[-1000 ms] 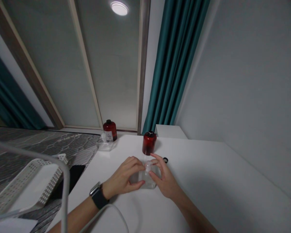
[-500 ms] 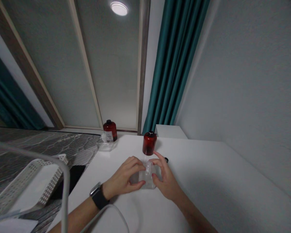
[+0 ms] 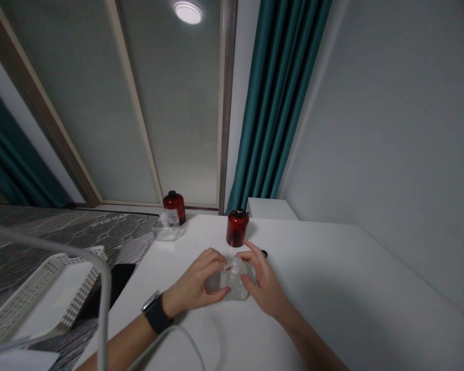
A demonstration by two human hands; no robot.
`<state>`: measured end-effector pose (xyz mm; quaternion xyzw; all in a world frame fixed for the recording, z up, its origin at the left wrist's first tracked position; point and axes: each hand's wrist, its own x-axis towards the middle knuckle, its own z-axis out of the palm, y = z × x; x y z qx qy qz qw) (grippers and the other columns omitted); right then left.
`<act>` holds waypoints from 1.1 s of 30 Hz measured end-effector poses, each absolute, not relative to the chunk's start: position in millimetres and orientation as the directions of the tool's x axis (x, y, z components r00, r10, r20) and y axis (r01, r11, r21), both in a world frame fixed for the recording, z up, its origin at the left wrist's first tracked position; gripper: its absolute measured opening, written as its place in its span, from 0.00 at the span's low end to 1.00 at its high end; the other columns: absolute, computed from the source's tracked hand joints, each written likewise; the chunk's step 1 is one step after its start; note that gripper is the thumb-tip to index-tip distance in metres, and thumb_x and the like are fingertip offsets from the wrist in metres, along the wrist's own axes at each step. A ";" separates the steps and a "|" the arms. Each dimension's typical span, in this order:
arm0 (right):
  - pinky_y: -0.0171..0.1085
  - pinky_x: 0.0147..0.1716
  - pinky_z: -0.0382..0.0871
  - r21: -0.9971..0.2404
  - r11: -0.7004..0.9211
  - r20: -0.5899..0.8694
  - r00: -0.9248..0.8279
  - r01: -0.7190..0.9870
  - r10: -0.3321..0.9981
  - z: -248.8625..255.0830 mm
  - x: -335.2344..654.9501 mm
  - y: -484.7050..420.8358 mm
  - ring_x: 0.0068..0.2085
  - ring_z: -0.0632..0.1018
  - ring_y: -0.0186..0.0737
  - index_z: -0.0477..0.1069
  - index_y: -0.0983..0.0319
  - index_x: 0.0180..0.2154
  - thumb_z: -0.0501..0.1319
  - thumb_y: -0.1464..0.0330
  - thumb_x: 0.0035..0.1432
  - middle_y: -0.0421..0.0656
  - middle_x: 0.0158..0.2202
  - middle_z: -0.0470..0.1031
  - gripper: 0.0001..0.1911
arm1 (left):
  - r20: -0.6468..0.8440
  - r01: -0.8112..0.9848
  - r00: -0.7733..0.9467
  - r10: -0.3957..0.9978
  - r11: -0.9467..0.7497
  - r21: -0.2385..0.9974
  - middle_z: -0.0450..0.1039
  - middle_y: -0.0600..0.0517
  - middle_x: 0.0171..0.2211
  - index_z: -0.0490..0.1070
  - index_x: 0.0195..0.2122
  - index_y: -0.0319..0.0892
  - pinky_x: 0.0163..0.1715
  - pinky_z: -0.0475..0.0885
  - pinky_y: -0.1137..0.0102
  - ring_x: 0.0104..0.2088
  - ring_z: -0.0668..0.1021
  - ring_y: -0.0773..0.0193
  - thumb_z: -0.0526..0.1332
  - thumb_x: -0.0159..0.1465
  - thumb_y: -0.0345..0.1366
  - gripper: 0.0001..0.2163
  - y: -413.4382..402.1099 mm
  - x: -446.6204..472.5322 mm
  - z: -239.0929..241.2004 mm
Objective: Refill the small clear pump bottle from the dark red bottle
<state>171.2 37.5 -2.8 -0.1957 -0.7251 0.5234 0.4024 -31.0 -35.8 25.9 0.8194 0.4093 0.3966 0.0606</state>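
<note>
A clear, square pump bottle (image 3: 235, 289) stands on the white table between my hands, its translucent pump head (image 3: 235, 265) on top. My left hand (image 3: 201, 278) curves around the bottle's left side, fingertips by the nozzle and thumb low against the body. From the right, my right hand (image 3: 261, 281) has thumb and fingers around the pump's collar, with the index finger stretched forward. Just beyond stands a dark red bottle (image 3: 237, 229) with a black neck. A small black piece (image 3: 264, 253) is partly hidden behind my right hand.
At the table's far left corner are a labelled red bottle (image 3: 174, 207) with a black top and another clear pump bottle (image 3: 167, 232). A white perforated basket (image 3: 48, 288) lies at left. A pale cable (image 3: 104, 309) crosses the front. A white box (image 3: 270, 208) stands behind the table.
The pump head looks turned, its nozzle now pointing left towards my left fingers. Both hands stay at the clear bottle, almost unmoved. The view has shifted slightly.
</note>
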 end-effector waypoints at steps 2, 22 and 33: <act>0.53 0.63 0.54 -0.923 0.357 0.365 -0.619 -0.144 0.695 -2.9 170.8 37.1 0.56 0.72 0.46 0.49 0.53 0.66 0.59 0.70 0.62 0.47 0.53 0.71 0.35 | 0.602 0.617 0.351 0.717 -0.661 0.428 0.72 0.46 0.42 0.67 0.49 0.42 0.44 0.69 0.61 0.43 0.72 0.56 0.65 0.62 0.31 0.15 -35.6 -30.7 25.7; 0.51 0.63 0.56 -0.932 0.344 0.336 -0.616 -0.110 0.712 -3.0 169.0 34.8 0.57 0.72 0.45 0.53 0.54 0.66 0.60 0.70 0.61 0.47 0.52 0.72 0.33 | 0.600 0.619 0.346 0.721 -0.656 0.431 0.72 0.46 0.42 0.67 0.49 0.43 0.44 0.70 0.61 0.43 0.72 0.56 0.65 0.62 0.32 0.15 -37.2 -30.6 25.6; 0.48 0.62 0.58 -0.927 0.359 0.348 -0.601 -0.107 0.720 -2.6 166.9 31.0 0.54 0.73 0.43 0.54 0.55 0.65 0.60 0.70 0.62 0.45 0.50 0.73 0.33 | 0.597 0.628 0.345 0.724 -0.651 0.426 0.72 0.45 0.42 0.68 0.49 0.43 0.44 0.71 0.60 0.43 0.73 0.56 0.64 0.62 0.33 0.14 -37.7 -30.1 26.7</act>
